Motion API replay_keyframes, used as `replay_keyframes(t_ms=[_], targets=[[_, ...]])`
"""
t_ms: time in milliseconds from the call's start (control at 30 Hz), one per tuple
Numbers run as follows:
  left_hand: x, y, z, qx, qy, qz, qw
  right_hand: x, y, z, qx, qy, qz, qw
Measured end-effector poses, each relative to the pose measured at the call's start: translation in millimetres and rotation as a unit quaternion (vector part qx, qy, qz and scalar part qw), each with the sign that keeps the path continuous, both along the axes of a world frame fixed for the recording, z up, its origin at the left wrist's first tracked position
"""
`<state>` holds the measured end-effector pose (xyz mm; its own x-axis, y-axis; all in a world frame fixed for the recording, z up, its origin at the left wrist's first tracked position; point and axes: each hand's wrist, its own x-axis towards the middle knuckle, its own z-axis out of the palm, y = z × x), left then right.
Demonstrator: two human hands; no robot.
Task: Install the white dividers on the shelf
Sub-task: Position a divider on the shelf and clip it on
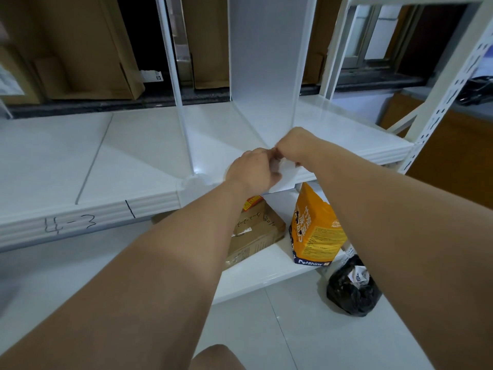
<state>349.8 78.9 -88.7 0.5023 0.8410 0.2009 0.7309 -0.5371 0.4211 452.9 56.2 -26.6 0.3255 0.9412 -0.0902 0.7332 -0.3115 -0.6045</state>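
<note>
A white divider (264,62) stands upright on the white shelf (66,156), its broad face toward me. A second white divider (177,84) stands edge-on to its left, with a clip at the shelf's front lip. My left hand (252,169) and my right hand (293,145) meet at the shelf's front edge, at the foot of the broad divider. Both hands pinch a small white clip piece (285,174) that hangs over the lip. My fingers hide how the piece sits on the edge.
The shelf lip bears the handwritten mark "4-3" (70,225). On the lower shelf lie a cardboard box (256,233) and an orange bag (316,225). A black plastic bag (352,287) sits on the tiled floor. A perforated upright post (440,102) stands at the right. Cardboard boxes (85,49) stand behind the shelf.
</note>
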Motion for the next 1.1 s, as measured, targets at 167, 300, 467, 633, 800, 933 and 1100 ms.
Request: replay_keyframes(t_ms=[167, 300, 467, 633, 800, 933, 1100], targets=[[-10.2, -6.2, 11.4, -0.177, -0.184, 0.023, 0.967, -1.2, -2.6, -3.4, -0.003, -0.015, -0.015, 1.0], [-27.7, -15.2, 23.9, -0.238, -0.254, 0.029, 0.937, -14.2, -9.3, -10.1, -0.015, 0.005, -0.057, 0.998], [-51.3, -32.0, 28.5, -0.248, -0.246, 0.009, 0.937, -33.6, -18.0, -19.7, 0.002, 0.07, -0.132, 0.989], [-71.4, -53.5, 38.6, -0.223, -0.205, -0.001, 0.953, -60.9, -39.1, -20.5, -0.001, 0.001, -0.119, 0.993], [-105.5, -66.6, 49.5, -0.246, -0.168, 0.012, 0.954, -91.6, -67.7, -1.6, -0.015, 0.022, -0.072, 0.997], [-135.3, -77.5, 57.7, -0.206, -0.148, 0.045, 0.966, -116.1, -78.5, 8.0, -0.014, 0.089, -0.033, 0.995], [-179.1, -97.5, 70.4, -0.151, -0.121, 0.087, 0.977, -171.5, -98.1, 22.6, -0.04, 0.115, 0.084, 0.989]])
